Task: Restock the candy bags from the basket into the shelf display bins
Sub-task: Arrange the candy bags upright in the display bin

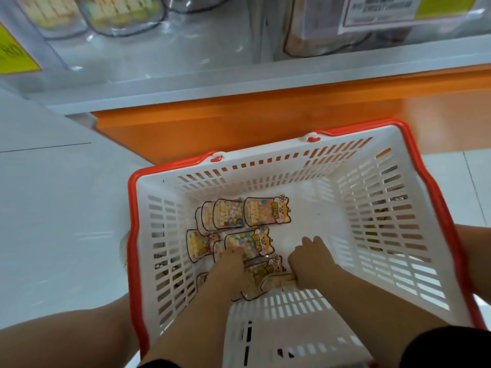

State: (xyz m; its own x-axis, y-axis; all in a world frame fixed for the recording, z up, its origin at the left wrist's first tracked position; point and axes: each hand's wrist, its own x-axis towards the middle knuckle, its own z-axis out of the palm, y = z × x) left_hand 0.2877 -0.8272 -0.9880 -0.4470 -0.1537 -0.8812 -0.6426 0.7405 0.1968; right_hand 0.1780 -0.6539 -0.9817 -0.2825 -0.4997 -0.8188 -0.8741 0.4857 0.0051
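Observation:
A white slatted basket (385, 208) with a red rim stands on the floor in front of the shelf. Several clear candy bags (265, 211) with cartoon cat tops lie on its bottom, mostly at the left. Both my hands reach down into it. My left hand (229, 266) lies on the bags near the front, its fingers hidden under the hand. My right hand (309, 257) grips the edge of a candy bag (268, 276) lying between the two hands. The clear shelf display bins (125, 17) sit above, blurred, some holding similar bags.
An orange shelf base (265, 115) runs behind the basket under a grey shelf edge (239, 81). Price labels (380, 10) hang at the upper right and a yellow tag (13, 53) at the left. My knees flank the basket on a pale tiled floor (58, 208).

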